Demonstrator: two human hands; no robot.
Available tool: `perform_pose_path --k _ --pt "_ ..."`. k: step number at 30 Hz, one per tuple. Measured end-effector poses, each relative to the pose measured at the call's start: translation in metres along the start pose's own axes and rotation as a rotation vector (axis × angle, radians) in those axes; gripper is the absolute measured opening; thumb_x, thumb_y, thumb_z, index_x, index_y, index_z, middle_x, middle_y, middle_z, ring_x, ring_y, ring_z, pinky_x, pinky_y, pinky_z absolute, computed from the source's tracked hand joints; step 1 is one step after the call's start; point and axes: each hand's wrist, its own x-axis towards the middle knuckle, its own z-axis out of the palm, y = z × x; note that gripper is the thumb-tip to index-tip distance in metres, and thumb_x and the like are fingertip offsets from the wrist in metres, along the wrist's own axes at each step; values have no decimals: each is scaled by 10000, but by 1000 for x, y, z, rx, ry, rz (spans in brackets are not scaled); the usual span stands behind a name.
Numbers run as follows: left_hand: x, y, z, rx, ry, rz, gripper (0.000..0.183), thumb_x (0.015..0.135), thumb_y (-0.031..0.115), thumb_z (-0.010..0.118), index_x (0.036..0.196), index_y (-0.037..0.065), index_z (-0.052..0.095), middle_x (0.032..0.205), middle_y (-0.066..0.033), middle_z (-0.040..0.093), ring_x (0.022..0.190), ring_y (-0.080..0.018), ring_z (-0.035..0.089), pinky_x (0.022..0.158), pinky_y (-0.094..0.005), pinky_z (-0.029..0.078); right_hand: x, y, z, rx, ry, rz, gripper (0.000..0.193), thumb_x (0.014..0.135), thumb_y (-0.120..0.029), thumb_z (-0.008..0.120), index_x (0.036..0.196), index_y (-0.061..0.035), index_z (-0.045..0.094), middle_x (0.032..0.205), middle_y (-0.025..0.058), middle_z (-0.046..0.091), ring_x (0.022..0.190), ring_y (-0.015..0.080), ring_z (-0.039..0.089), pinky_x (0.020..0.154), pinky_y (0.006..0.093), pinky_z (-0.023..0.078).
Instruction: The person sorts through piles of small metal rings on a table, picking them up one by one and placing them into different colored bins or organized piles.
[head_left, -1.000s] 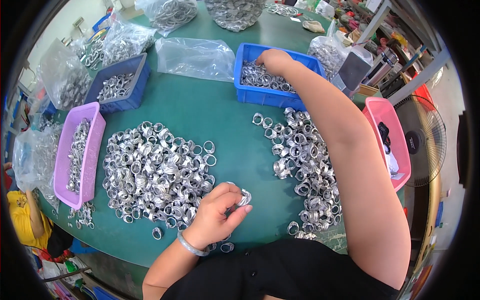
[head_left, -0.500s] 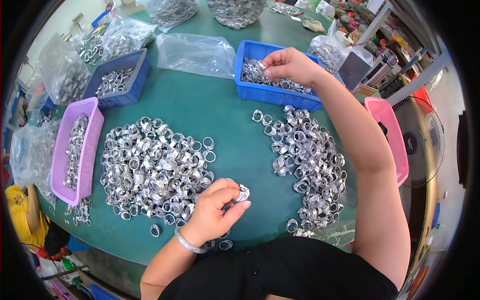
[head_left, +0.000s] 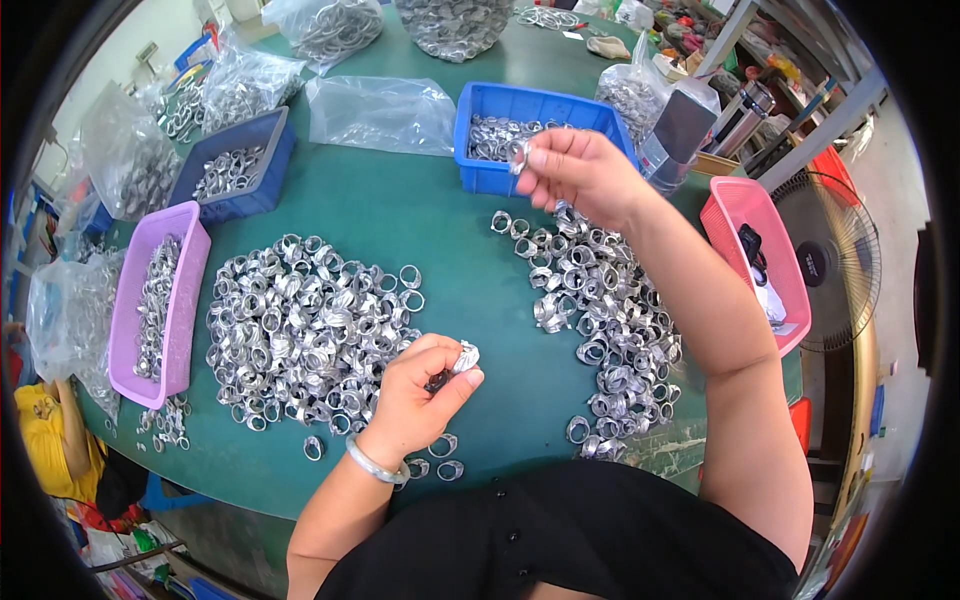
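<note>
My left hand [head_left: 412, 395], a bangle at its wrist, is closed around a silver metal ring [head_left: 466, 357] at the near middle of the green table. Left of it spreads a large heap of silver rings [head_left: 305, 335]. My right hand [head_left: 580, 172] pinches another silver ring [head_left: 519, 157] between thumb and fingers, just in front of the blue bin [head_left: 490, 178]. More small metal pieces [head_left: 497, 135] lie in that bin, partly hidden by the hand. Below my right hand, a second pile of rings [head_left: 610, 330] runs down toward me.
At the left stand a purple basket [head_left: 192, 330] and a dark blue bin [head_left: 270, 180], both holding metal pieces. A flat plastic bag [head_left: 380, 115] lies at the back among filled bags. To the right are a pink basket [head_left: 790, 280] and a fan [head_left: 830, 260].
My right hand has come out of the blue bin toward me, with a ring in its fingers. My left hand still grips its ring. The whole view has shifted slightly.
</note>
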Motion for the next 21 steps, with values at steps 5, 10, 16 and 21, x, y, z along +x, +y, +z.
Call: perform_pose_path --k 5,10,16,21 --pt "0 0 0 -1 -5 10 76 772 44 653 823 5 612 812 -49 573 642 -99 488 559 -218 392 38 3 -82 -865 405 34 163 787 -174 624 849 -23 638 746 90 649 651 176 610 616 289 486" --pt "0 0 0 32 -1 14 76 760 39 658 813 5 615 816 -58 580 656 -117 517 566 -228 408 71 8 -120 -1549 368 229 192 713 -221 642 808 -57 671 805 142 652 745 299 631 721 378 498" --pt "1 6 -2 102 -35 -24 80 737 27 660 806 13 623 840 -63 586 721 -145 529 631 -245 416 115 26 -113 -1501 309 172 273 727 -281 628 862 -49 678 879 159 652 842 327 619 764 396 491" --pt "1 5 -2 102 -30 -30 78 737 32 666 789 8 612 824 -68 580 692 -148 519 613 -251 416 132 36 -103 -1550 279 320 302 754 -286 620 918 -38 675 967 178 634 909 337 600 797 398 480"
